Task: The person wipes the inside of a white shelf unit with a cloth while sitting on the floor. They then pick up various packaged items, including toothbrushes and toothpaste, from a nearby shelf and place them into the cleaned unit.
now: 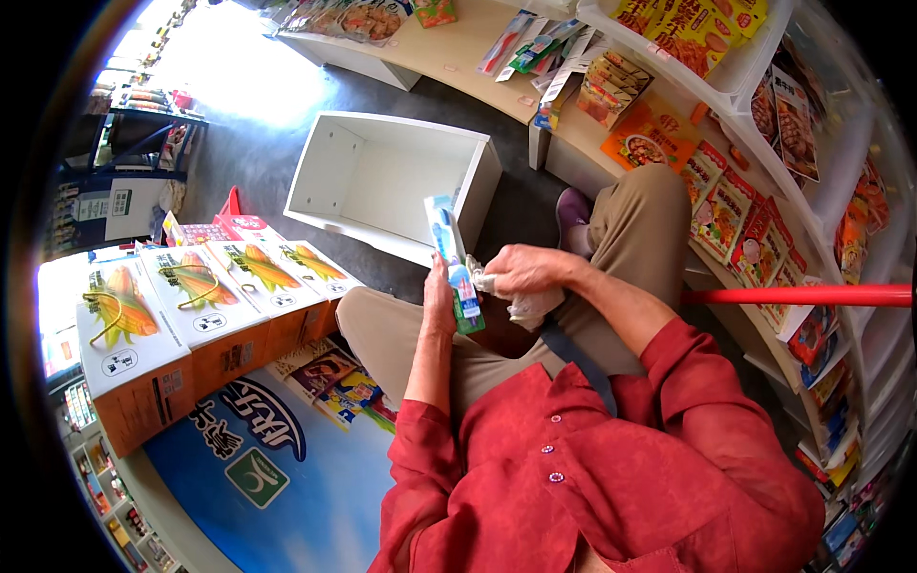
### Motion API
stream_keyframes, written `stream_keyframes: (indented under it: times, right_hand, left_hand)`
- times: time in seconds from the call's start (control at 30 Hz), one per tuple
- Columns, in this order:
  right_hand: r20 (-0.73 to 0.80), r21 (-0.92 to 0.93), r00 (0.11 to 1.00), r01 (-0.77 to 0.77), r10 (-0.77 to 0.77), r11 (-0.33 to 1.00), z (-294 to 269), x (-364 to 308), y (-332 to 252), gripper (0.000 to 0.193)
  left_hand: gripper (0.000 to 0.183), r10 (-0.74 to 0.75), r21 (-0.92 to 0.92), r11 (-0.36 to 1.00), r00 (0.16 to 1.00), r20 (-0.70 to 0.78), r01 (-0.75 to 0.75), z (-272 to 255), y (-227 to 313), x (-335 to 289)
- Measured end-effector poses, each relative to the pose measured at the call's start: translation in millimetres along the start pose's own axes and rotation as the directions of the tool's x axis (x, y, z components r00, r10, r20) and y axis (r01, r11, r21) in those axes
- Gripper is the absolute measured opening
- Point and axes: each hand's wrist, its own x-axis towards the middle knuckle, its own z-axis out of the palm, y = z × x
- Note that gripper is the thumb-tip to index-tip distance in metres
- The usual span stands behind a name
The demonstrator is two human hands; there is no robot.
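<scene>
In my left hand (440, 294) I hold a toothbrush pack (462, 277), long and narrow with a clear top and a blue and green lower part. It stands upright in front of my lap. Its left edge lies against my palm and fingers. My right hand (521, 271) is closed on a crumpled whitish cloth (531, 306), part of which hangs below the fingers. A bit of the cloth touches or nearly touches the right side of the pack. Just beyond my hands a white open-topped box (401, 181) sits on the dark floor.
On my left, several corn-printed cartons (143, 372) stand in a row beside a blue printed surface (277, 497). To the right runs a shelf (564, 134) with food packets (726, 220) and more toothbrush packs (544, 48). A red bar (802, 295) juts in from the right. Clear plastic bins (659, 67) stand above.
</scene>
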Motion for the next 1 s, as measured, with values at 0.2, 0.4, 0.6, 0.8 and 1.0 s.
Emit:
stream_keyframes:
  times: [0.2, 0.4, 0.6, 0.8, 1.0]
  right_hand:
    - [-0.343, -0.617, 0.784, 0.227, -0.518, 0.753, -10.0, 11.7, 22.3, 0.020]
    - [-0.145, -0.523, 0.980, 0.041, -0.136, 0.852, 32.6, -1.9, -17.7, 0.044]
    - [-0.083, -0.177, 0.996, 0.021, -0.036, 0.984, 11.7, -16.0, 10.2, 0.037]
    - [-0.388, 0.423, 0.920, 0.131, 0.048, 0.896, -1.3, 12.5, 17.3, 0.050]
    - [-0.507, 0.074, 0.862, 0.038, 0.005, 0.997, 19.0, 19.3, 19.3, 0.071]
  left_hand:
    - [0.054, 0.034, -0.297, 0.954, 0.969, 0.246, 0.041, -11.7, 3.7, 27.5]
    - [0.053, 0.144, -0.380, 0.921, 0.983, 0.115, -0.091, -16.5, -6.1, 41.5]
    - [0.049, 0.188, -0.360, 0.925, 0.968, 0.165, -0.118, -25.6, 14.7, 34.5]
    - [0.043, 0.197, -0.504, 0.863, 0.944, 0.264, -0.040, 4.9, 4.5, 25.0]
    - [0.034, 0.227, -0.560, 0.824, 0.955, 0.191, -0.084, 27.0, -9.1, 37.3]
